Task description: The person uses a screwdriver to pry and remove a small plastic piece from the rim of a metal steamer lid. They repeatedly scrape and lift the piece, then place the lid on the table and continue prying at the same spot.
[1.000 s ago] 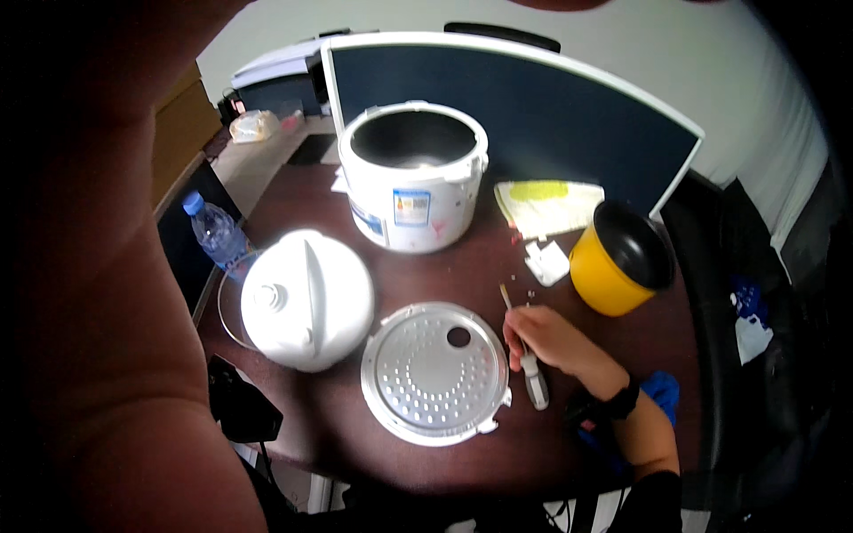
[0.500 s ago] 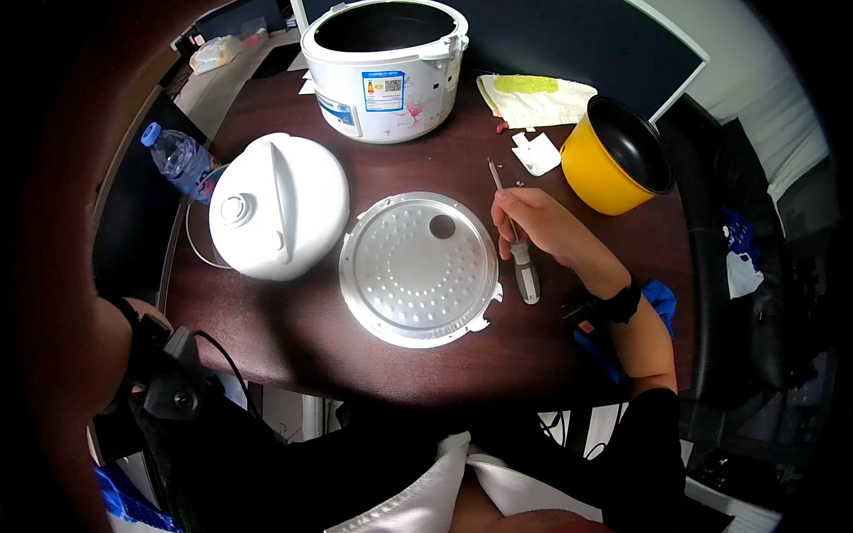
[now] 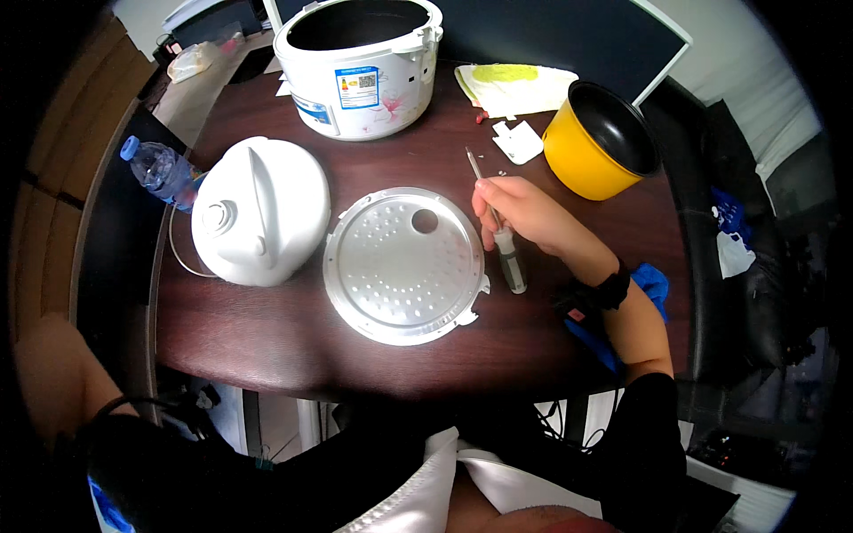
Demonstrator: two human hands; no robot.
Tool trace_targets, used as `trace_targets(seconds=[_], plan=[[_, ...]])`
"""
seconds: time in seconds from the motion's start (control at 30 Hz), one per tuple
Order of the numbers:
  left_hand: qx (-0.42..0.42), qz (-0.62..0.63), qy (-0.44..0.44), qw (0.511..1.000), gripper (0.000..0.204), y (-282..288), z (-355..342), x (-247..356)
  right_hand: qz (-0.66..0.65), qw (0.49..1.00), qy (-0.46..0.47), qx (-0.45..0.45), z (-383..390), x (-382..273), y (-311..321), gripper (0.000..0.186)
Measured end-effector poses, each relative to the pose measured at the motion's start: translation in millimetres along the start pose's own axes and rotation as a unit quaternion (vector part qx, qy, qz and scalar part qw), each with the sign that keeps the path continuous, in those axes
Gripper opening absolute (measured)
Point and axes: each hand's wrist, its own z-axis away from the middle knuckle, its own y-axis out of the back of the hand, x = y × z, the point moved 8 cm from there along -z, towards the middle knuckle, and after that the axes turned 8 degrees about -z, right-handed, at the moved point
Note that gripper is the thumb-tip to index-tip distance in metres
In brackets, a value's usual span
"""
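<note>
My right hand (image 3: 524, 211) has its fingers closed round the shaft of a screwdriver (image 3: 511, 266) with a grey handle. The tool's tip points away from me, and its handle lies at the tabletop. To the left of that hand rests a round silver inner lid plate (image 3: 400, 275), with raised dimples and one round hole. Farther left is the white domed rice cooker lid (image 3: 293, 200). Part of my left arm (image 3: 67, 373) shows at the left edge; the left hand itself is out of the picture.
The white rice cooker body (image 3: 364, 120) stands at the back. A yellow inner pot (image 3: 582, 160) is tilted at the right, near a white plastic piece (image 3: 518, 142) and a cloth (image 3: 533, 96). A water bottle (image 3: 160, 169) stands far left. Blue fabric (image 3: 653, 284) lies beside my right forearm.
My view has shifted slightly, so everything on the table sits a little farther left. My left arm has moved lower and away from the view. The right hand keeps its hold on the screwdriver.
</note>
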Motion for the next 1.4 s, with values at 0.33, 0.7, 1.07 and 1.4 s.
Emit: trace_targets(seconds=[0.33, 0.7, 1.07, 1.4], plan=[[-0.009, 0.005, 0.015, 1.0, 0.054, -8.6, 1.5, -11.7, 0.005, 1.0, 0.018, 0.009, -1.4, 4.9, 5.9, 0.035], [-0.016, 0.012, 0.027, 0.999, 0.053, -10.8, -1.1, -13.6, -0.014, 1.0, 0.007, 0.011, -0.2, 3.5, 4.8, 0.035], [-0.026, 0.014, 0.041, 0.999, 0.052, -19.8, -1.9, -13.9, -0.045, 0.999, 0.014, 0.002, -2.8, 7.5, 3.4, 0.033], [-0.012, 0.009, 0.05, 0.999, 0.051, -27.6, -12.4, -21.3, 0.014, 0.999, 0.04, -0.001, -2.4, 2.6, 3.9, 0.036]])
